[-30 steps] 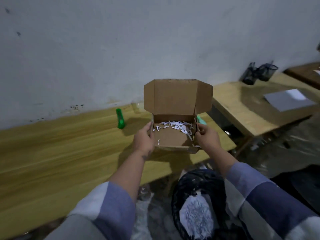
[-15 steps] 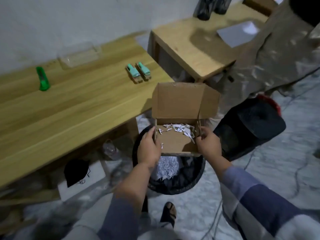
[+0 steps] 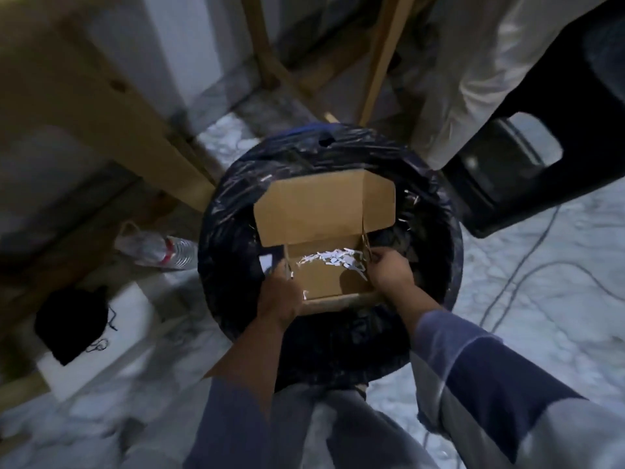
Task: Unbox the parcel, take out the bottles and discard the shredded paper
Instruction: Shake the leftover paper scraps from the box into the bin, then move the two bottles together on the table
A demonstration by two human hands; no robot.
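An open brown cardboard box (image 3: 321, 282) hangs right above a round bin lined with a black bag (image 3: 220, 231). Its lid flap (image 3: 311, 211) stands up on the far side. White shredded paper (image 3: 333, 260) lies along the back of the box floor. My left hand (image 3: 282, 294) grips the box's left wall and my right hand (image 3: 389, 270) grips its right wall. No bottles are in view.
A wooden table leg and frame (image 3: 135, 106) rise at the left and behind the bin. A plastic water bottle (image 3: 159, 250) lies on the marble floor beside the bin. A black cloth (image 3: 71, 321) rests on a white slab at the left. A black stool (image 3: 527, 167) stands at the right.
The box has come off the table edge and down over the bin. My view has tilted steeply downward, so the tabletop is out of sight.
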